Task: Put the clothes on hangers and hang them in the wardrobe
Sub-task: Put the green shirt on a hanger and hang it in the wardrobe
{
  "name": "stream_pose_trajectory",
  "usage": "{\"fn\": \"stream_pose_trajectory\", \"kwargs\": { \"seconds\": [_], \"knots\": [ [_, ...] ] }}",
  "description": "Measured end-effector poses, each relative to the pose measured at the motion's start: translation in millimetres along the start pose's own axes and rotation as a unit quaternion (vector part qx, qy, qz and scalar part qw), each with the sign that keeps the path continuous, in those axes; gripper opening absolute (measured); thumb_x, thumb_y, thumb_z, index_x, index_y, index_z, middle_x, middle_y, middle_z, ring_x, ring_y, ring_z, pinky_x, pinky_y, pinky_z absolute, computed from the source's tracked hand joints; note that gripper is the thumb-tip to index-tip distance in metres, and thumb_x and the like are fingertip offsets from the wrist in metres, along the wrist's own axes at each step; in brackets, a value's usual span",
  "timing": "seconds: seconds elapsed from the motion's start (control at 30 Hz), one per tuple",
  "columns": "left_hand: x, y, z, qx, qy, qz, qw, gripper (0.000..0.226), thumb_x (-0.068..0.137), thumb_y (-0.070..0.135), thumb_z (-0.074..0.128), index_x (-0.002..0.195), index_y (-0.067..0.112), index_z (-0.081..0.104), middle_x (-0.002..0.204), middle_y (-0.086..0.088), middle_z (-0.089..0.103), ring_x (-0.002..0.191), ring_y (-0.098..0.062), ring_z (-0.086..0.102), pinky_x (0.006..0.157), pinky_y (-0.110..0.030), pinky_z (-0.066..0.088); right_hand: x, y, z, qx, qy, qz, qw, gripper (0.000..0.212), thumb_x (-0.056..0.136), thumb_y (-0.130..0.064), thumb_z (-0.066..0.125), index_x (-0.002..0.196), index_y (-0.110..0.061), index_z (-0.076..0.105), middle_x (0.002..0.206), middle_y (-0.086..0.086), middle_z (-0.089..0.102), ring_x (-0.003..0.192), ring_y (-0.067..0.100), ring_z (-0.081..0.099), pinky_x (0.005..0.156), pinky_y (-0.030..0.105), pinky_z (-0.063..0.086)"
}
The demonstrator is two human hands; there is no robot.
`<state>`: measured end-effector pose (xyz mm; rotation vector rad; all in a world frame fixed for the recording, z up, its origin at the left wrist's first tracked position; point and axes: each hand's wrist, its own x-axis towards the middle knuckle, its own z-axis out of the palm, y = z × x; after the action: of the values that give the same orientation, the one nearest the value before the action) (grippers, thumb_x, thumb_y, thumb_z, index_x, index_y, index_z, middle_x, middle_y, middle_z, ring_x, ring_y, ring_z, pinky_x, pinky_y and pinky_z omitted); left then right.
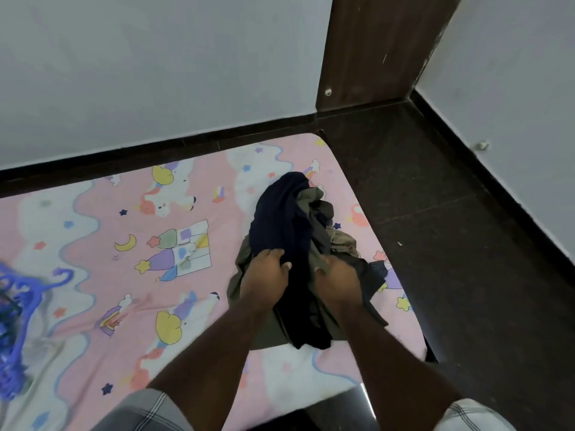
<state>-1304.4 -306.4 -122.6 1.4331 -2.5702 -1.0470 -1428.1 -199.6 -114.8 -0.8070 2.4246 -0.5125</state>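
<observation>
Bedsheet (130, 269); both hands amid clothes (286, 219).

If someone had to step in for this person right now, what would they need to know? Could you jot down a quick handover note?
Left hand: grip on the navy garment, fingers curled into the cloth.
Right hand: grip on the same pile of clothes, in the olive and dark fabric beside the navy piece.
The pile lies near the right edge of the pink patterned bed sheet.
Blue plastic hangers lie at the sheet's far left edge, apart from the clothes.
Done: nothing is on a hanger that this view shows.
Left: separate one garment, fit it on a hanger, hang it up, repeat. The wardrobe interior is out of view.
</observation>
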Motion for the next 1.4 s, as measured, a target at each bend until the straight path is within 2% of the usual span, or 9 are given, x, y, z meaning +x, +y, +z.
{"fn": "stream_pose_trajectory", "kwargs": {
  "seconds": [0.1, 0.17, 0.4, 0.57, 0.7, 0.87, 1.07, 1.23, 1.4],
  "knots": [
    [14, 19, 16, -0.008, -0.015, -0.006, 1.000, 0.042, 0.100, 0.029, 0.054, 0.138, 0.012, 0.057, 0.134, -0.009, 0.058, 0.121, -0.028, 0.057, 0.101, -0.038, 0.046, 25, 18, -4, 0.023, -0.014, 0.017, 1.000, 0.016, 0.096, -0.020, 0.053, 0.101, -0.018, 0.068, 0.117, 0.014, 0.070, 0.108, 0.032, 0.063, 0.083, 0.031, 0.043],
    [23, 26, 26, -0.009, -0.026, -0.012, 1.000, 0.041, 0.100, 0.029, 0.054, 0.138, 0.013, 0.057, 0.135, -0.008, 0.058, 0.120, -0.027, 0.058, 0.101, -0.038, 0.046, 41, 25, 0, 0.034, -0.029, 0.030, 0.999, 0.020, 0.094, -0.017, 0.054, 0.076, -0.024, 0.048, 0.099, 0.020, 0.066, 0.086, 0.028, 0.057, 0.071, 0.027, 0.033],
    [50, 33, 52, -0.023, -0.027, -0.009, 0.999, 0.032, 0.102, 0.021, 0.052, 0.130, 0.011, 0.063, 0.126, -0.010, 0.063, 0.113, -0.028, 0.060, 0.095, -0.035, 0.047, 83, 26, 17, 0.043, -0.066, 0.031, 0.996, 0.008, 0.097, -0.016, 0.054, 0.090, -0.017, 0.059, 0.114, 0.017, 0.069, 0.099, 0.028, 0.062, 0.071, 0.026, 0.032],
    [58, 32, 65, -0.034, -0.029, -0.002, 0.999, 0.025, 0.102, 0.018, 0.052, 0.120, 0.010, 0.067, 0.118, -0.008, 0.066, 0.108, -0.025, 0.061, 0.090, -0.033, 0.046, 102, 28, 26, 0.054, -0.080, 0.033, 0.995, 0.027, 0.097, -0.017, 0.056, 0.118, -0.008, 0.070, 0.122, 0.013, 0.069, 0.114, 0.030, 0.061, 0.094, 0.032, 0.045],
    [60, 33, 61, -0.054, -0.023, -0.019, 0.998, 0.018, 0.100, 0.018, 0.053, 0.092, 0.012, 0.067, 0.094, -0.005, 0.067, 0.090, -0.025, 0.062, 0.077, -0.034, 0.047, 104, 23, 29, 0.068, -0.076, 0.038, 0.994, 0.021, 0.094, -0.016, 0.058, 0.104, -0.011, 0.076, 0.107, 0.010, 0.073, 0.102, 0.028, 0.065, 0.080, 0.029, 0.045],
    [62, 41, 36, -0.100, 0.000, -0.059, 0.993, 0.023, 0.099, 0.024, 0.055, 0.102, 0.014, 0.075, 0.100, 0.001, 0.074, 0.091, -0.017, 0.065, 0.075, -0.021, 0.040, 83, 7, 20, 0.153, -0.009, 0.046, 0.987, 0.021, 0.091, -0.014, 0.062, 0.105, -0.013, 0.078, 0.108, 0.004, 0.075, 0.104, 0.021, 0.066, 0.083, 0.021, 0.042],
    [61, 48, -3, -0.213, 0.010, -0.152, 0.965, 0.045, 0.090, 0.042, 0.068, 0.059, 0.011, 0.060, 0.063, -0.011, 0.067, 0.062, -0.025, 0.064, 0.064, -0.034, 0.052, 48, -26, 5, 0.218, 0.027, -0.030, 0.975, 0.023, 0.086, -0.002, 0.062, 0.069, -0.014, 0.072, 0.069, -0.003, 0.069, 0.065, 0.010, 0.061, 0.059, 0.027, 0.043],
    [51, 42, -40, -0.350, -0.019, -0.210, 0.913, 0.014, 0.083, 0.010, 0.076, 0.076, -0.002, 0.074, 0.068, -0.018, 0.072, 0.068, -0.030, 0.072, 0.075, -0.043, 0.063, 22, -50, -1, 0.227, 0.041, -0.082, 0.970, 0.017, 0.087, -0.003, 0.066, 0.077, -0.011, 0.077, 0.078, -0.001, 0.075, 0.074, 0.014, 0.068, 0.067, 0.025, 0.051],
    [36, 26, -63, -0.382, -0.037, -0.209, 0.899, 0.007, 0.084, 0.004, 0.072, 0.078, 0.001, 0.074, 0.068, -0.016, 0.071, 0.058, -0.020, 0.066, 0.061, -0.027, 0.061, -2, -66, 0, 0.239, 0.057, -0.105, 0.964, 0.009, 0.087, -0.010, 0.073, 0.087, -0.016, 0.080, 0.084, -0.008, 0.076, 0.076, 0.000, 0.067, 0.072, 0.014, 0.051]
  ]
}}
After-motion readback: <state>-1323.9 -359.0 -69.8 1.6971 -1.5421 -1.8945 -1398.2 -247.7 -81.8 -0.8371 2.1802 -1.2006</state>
